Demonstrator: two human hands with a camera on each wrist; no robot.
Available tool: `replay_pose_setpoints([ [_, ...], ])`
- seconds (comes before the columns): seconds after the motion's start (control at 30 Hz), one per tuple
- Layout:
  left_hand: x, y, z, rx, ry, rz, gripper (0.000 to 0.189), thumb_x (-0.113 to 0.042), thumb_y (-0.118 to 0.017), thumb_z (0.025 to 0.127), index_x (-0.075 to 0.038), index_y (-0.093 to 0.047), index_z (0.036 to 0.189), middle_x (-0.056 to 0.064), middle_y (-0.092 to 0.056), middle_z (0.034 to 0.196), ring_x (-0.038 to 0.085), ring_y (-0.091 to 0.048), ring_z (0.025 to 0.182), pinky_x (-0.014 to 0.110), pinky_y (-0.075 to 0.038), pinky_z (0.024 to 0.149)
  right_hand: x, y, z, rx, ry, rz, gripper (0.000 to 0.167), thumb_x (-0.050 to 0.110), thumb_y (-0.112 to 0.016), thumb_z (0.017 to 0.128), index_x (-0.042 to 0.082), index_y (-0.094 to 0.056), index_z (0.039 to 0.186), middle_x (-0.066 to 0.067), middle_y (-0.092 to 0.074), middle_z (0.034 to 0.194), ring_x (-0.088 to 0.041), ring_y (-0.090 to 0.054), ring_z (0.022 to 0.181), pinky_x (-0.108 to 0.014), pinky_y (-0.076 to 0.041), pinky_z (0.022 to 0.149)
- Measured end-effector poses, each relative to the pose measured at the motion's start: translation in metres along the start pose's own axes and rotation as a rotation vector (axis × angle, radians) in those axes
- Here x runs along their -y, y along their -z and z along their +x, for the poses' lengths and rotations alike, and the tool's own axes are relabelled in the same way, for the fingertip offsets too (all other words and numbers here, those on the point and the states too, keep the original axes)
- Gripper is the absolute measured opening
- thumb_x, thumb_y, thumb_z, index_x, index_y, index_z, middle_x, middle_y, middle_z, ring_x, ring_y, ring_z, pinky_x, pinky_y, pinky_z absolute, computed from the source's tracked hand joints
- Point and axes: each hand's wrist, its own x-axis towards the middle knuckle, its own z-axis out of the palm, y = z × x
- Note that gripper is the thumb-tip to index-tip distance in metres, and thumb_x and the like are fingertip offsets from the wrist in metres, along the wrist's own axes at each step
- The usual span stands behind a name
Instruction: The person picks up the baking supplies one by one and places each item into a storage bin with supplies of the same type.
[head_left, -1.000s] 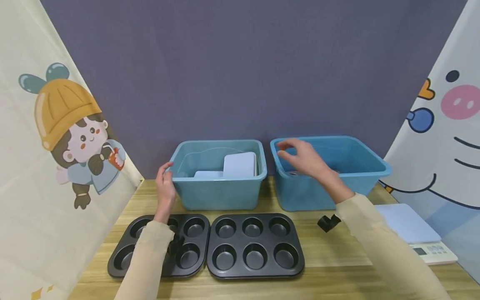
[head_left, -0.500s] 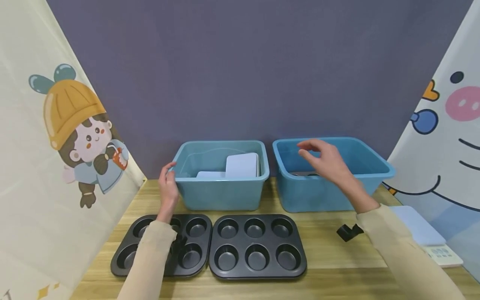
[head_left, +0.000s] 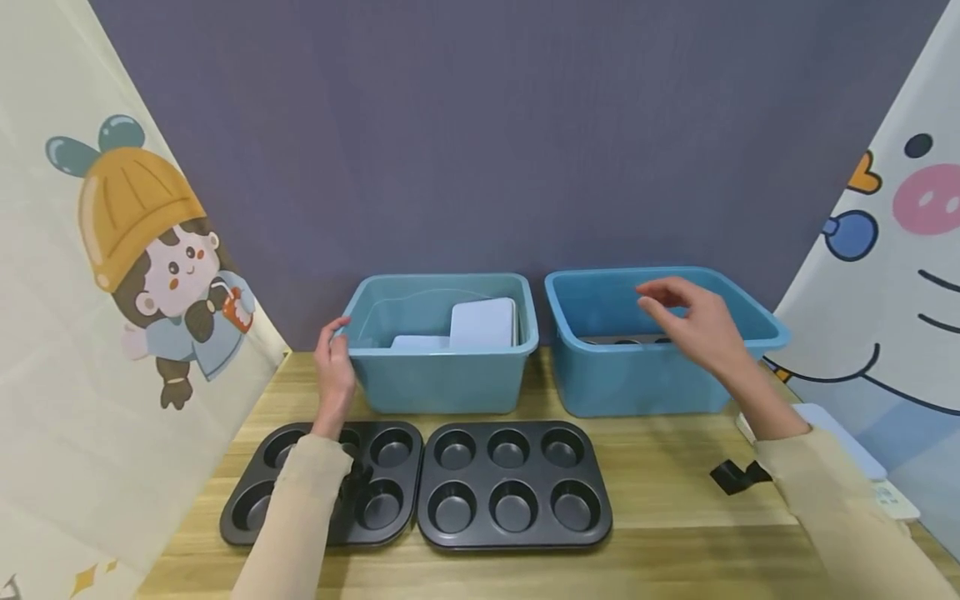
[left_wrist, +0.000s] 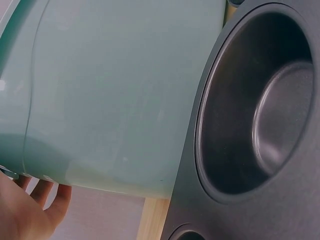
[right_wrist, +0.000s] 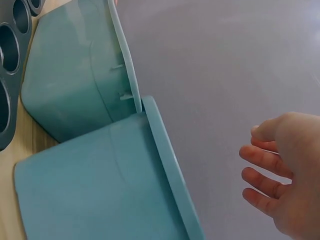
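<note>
Two hands (head_left: 335, 373) (head_left: 696, 325), two sleeves (head_left: 300, 508) (head_left: 832, 492), two tubs (head_left: 438, 383) (head_left: 637, 383), two muffin tins (head_left: 408, 482) (head_left: 482, 480), six cups (head_left: 513, 508) in the right tin, the left tin's partly hidden, at least two white pieces (head_left: 482, 323) (head_left: 420, 342) in the left tub, one scale (head_left: 892, 500), two cartoon figures (head_left: 187, 283) (head_left: 926, 200), one table (head_left: 652, 467), one backdrop (head_left: 487, 150)

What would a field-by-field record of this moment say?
left hand: grips the left bin at its left edge
right hand: above the right bin, holding nothing
left bin contents: white items
right bin contents: mostly hidden
in front: two muffin trays, side by side
right side: white scale, partly covered; small black object
</note>
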Motion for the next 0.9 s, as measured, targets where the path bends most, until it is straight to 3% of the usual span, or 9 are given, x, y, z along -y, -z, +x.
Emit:
replay_pose_setpoints([
  [0.2,0.001,-0.002,0.002,-0.008,-0.017,-0.023,0.037,-0.009,-0.038,0.100,-0.002,-0.059,0.129,0.015,-0.057,0.139,0.025,-0.049,0.121,0.033,-0.033,0.101,-0.013,0.008,-0.015,-0.028,-0.009,-0.017,0.035,0.035,-0.057,0.101,0.014,-0.065,0.128,-0.005,-0.067,0.114,0.009,-0.048,0.091,-0.022,-0.041,0.074],
  [0.4,0.001,-0.001,0.001,-0.010,-0.010,-0.012,0.037,-0.011,-0.038,0.100,-0.004,-0.059,0.129,0.014,-0.056,0.140,0.023,-0.049,0.116,0.028,-0.032,0.097,-0.022,0.016,-0.028,-0.046,-0.024,-0.022,0.032,0.033,-0.059,0.100,0.018,-0.066,0.127,0.000,-0.065,0.112,0.004,-0.049,0.086,-0.016,-0.038,0.070],
  [0.53,0.003,-0.004,0.001,0.008,0.009,-0.016,0.038,-0.011,-0.037,0.101,-0.004,-0.059,0.131,0.013,-0.055,0.142,0.021,-0.048,0.113,0.024,-0.031,0.094,-0.032,0.024,-0.038,-0.073,-0.032,-0.036,0.029,0.030,-0.062,0.099,0.019,-0.067,0.125,0.014,-0.062,0.106,0.002,-0.049,0.082,-0.015,-0.037,0.068],
  [0.67,0.003,-0.005,0.003,0.034,0.021,-0.045,0.039,-0.007,-0.036,0.101,0.001,-0.056,0.133,0.017,-0.053,0.143,0.024,-0.047,0.119,0.026,-0.032,0.097,-0.040,0.029,-0.046,-0.096,-0.048,-0.053,0.029,0.028,-0.063,0.098,0.016,-0.068,0.124,0.028,-0.057,0.099,0.002,-0.047,0.078,-0.016,-0.036,0.065],
  [0.8,0.000,-0.002,0.004,0.025,0.006,-0.050,0.039,-0.004,-0.035,0.101,0.005,-0.055,0.133,0.021,-0.053,0.143,0.029,-0.046,0.128,0.033,-0.032,0.103,-0.045,0.032,-0.050,-0.104,-0.047,-0.041,0.029,0.027,-0.062,0.098,0.013,-0.068,0.123,0.031,-0.056,0.094,0.003,-0.047,0.078,-0.015,-0.035,0.066],
  [0.9,0.001,-0.003,0.003,0.013,0.003,-0.029,0.039,-0.007,-0.035,0.102,0.002,-0.056,0.133,0.018,-0.054,0.143,0.025,-0.048,0.120,0.030,-0.033,0.100,-0.050,0.035,-0.055,-0.113,-0.034,-0.033,0.027,0.024,-0.062,0.099,0.011,-0.068,0.122,0.031,-0.057,0.094,0.003,-0.047,0.078,-0.014,-0.035,0.067],
])
